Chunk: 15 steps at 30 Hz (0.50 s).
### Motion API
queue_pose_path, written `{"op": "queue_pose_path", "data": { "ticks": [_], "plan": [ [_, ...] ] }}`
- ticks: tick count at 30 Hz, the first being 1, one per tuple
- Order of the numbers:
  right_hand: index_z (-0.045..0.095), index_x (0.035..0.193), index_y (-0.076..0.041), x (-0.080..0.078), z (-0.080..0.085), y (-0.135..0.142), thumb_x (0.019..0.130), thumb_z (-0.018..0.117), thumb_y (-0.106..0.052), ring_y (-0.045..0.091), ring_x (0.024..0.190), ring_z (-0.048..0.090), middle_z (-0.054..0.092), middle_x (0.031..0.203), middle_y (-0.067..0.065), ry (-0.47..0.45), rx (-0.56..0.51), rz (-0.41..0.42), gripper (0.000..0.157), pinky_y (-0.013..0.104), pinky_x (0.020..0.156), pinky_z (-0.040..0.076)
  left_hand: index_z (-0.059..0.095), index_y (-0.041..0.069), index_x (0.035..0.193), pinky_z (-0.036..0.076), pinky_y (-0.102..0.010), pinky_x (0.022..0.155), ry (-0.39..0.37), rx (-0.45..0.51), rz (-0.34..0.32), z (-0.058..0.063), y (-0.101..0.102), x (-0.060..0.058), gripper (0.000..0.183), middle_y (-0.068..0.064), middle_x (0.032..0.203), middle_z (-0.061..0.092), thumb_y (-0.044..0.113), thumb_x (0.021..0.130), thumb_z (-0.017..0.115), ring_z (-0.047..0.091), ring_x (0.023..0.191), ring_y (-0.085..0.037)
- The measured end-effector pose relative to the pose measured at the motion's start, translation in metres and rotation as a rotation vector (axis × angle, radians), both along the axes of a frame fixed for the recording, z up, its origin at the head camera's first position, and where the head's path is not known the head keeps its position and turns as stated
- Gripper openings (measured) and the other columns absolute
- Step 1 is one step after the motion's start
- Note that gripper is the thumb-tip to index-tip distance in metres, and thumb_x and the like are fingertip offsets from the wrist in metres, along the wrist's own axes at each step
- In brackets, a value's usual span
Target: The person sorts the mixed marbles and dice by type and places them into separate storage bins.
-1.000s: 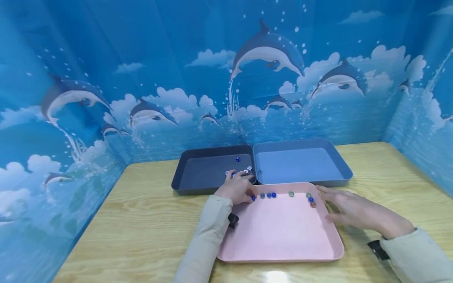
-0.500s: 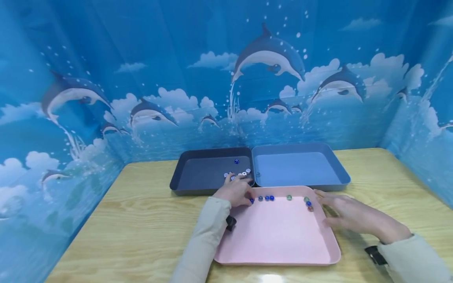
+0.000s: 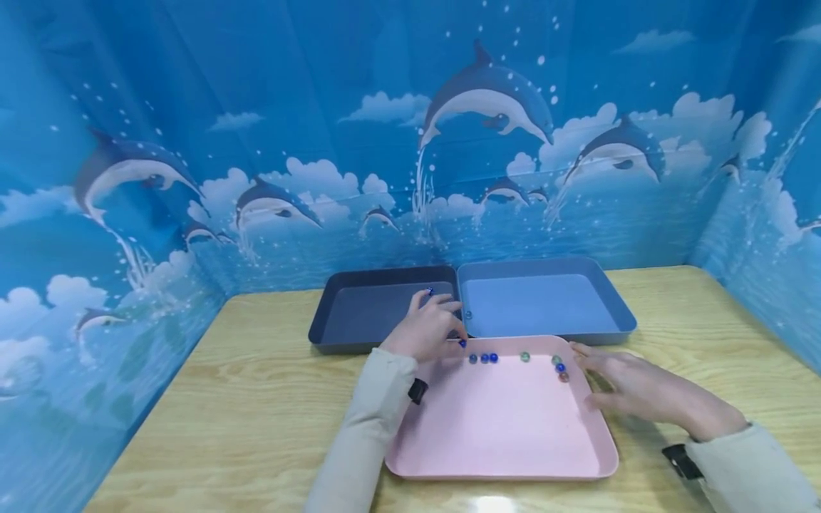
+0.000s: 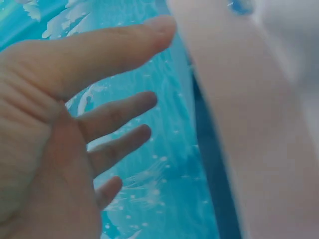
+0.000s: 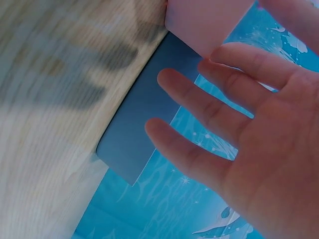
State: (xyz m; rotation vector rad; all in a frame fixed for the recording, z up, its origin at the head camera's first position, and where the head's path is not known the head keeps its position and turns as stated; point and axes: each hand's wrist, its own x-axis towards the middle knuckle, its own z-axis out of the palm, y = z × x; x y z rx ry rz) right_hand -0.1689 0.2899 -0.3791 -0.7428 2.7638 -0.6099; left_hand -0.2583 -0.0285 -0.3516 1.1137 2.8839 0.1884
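In the head view my left hand is raised over the far left corner of the pink tray. Its thumb and index finger pinch a small blue marble; the other fingers are spread. The left wrist view hides the marble behind the thumb. Several marbles lie along the far wall inside the tray, and a few more sit in its far right corner. Beside that corner is my right hand, fingers extended, fingertips at the outside of the tray wall.
Behind the pink tray stand a dark tray on the left and a blue tray on the right. One marble lies in the blue tray. A blue die shows in the dark tray. A dolphin-print curtain encloses the wooden table.
My left hand has lifted with the blue marble away from the pink tray's far left corner, its fingers spreading and now covering the white dice. The right hand stays at the tray's side.
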Motion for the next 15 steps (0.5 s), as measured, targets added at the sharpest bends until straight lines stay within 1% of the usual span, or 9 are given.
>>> {"op": "queue_pose_path", "data": {
  "ticks": [2,5,9,12,15],
  "plan": [
    [0.052,0.138,0.015,0.0,0.0,0.0,0.087,0.08,-0.022,0.057,0.129,0.044,0.036,0.149,0.04,0.013,0.004,0.0,0.069,0.062,0.096,0.048,0.082,0.023,0.108,0.014,-0.056,0.121,0.02,0.013,-0.018,0.007,0.002,-0.004,0.017,-0.007,0.15,0.053,0.028,0.092,0.078,0.034,0.147,-0.028],
    [0.055,0.136,0.015,0.0,-0.001,0.001,0.086,0.081,-0.023,0.057,0.128,0.045,0.037,0.149,0.039,0.037,0.004,0.011,0.068,0.063,0.096,0.046,0.081,0.021,0.109,0.012,-0.056,0.121,0.021,0.036,-0.028,0.015,0.005,-0.014,0.017,-0.008,0.152,0.051,0.026,0.094,0.076,0.032,0.148,-0.027],
    [0.057,0.134,0.014,-0.001,0.0,0.001,0.085,0.082,-0.023,0.057,0.128,0.046,0.038,0.148,0.039,0.053,0.005,0.02,0.066,0.064,0.097,0.045,0.081,0.02,0.111,0.009,-0.059,0.12,0.001,0.069,-0.028,0.021,0.008,-0.028,0.018,-0.008,0.153,0.05,0.026,0.095,0.075,0.031,0.148,-0.029],
    [0.056,0.134,0.014,-0.001,0.001,0.001,0.085,0.081,-0.024,0.057,0.128,0.045,0.038,0.149,0.038,0.043,0.009,0.01,0.067,0.064,0.098,0.045,0.08,0.019,0.113,0.009,-0.06,0.12,-0.007,0.065,0.009,0.021,0.008,-0.038,0.02,-0.007,0.155,0.047,0.026,0.095,0.075,0.028,0.15,-0.029],
    [0.055,0.135,0.014,0.0,0.001,0.001,0.086,0.081,-0.023,0.057,0.129,0.043,0.037,0.149,0.038,0.03,0.008,0.003,0.067,0.065,0.098,0.044,0.08,0.02,0.113,0.01,-0.059,0.12,-0.003,0.043,0.059,0.019,0.008,-0.046,0.021,-0.007,0.16,0.039,0.027,0.094,0.075,0.021,0.152,-0.03]
  ]
}}
